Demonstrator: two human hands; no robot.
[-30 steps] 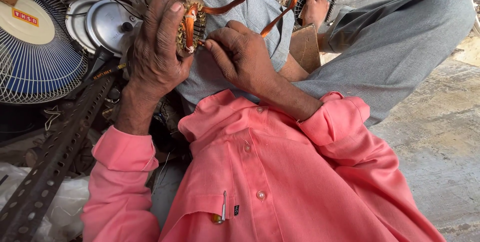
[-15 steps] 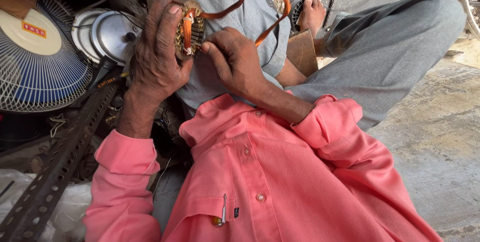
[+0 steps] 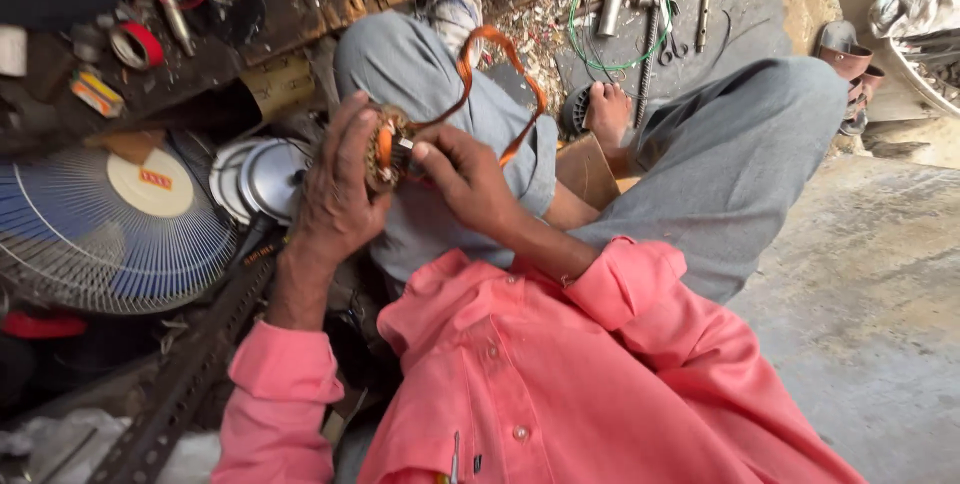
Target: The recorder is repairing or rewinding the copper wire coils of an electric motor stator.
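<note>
My left hand (image 3: 335,194) grips a small round wound motor coil (image 3: 385,149) held up over my lap. My right hand (image 3: 465,179) pinches at the coil's right side, thumb and forefinger pressed against it. An orange strip of tape (image 3: 495,49) loops up from the coil and falls back down past my right hand. Both arms wear pink shirt sleeves. My grey trouser knee (image 3: 420,64) lies right behind the coil.
A fan with a blue blade guard (image 3: 110,234) lies at the left, beside metal covers (image 3: 255,179). A slotted metal angle bar (image 3: 190,374) runs at the lower left. A green wire coil (image 3: 620,19), tools and a roll of red tape (image 3: 135,44) lie beyond. Bare concrete is at the right.
The view has tilted and shifted, so the hands and coil sit lower in the frame. Both hands keep their hold on the coil; the orange tape loop has swung a little.
</note>
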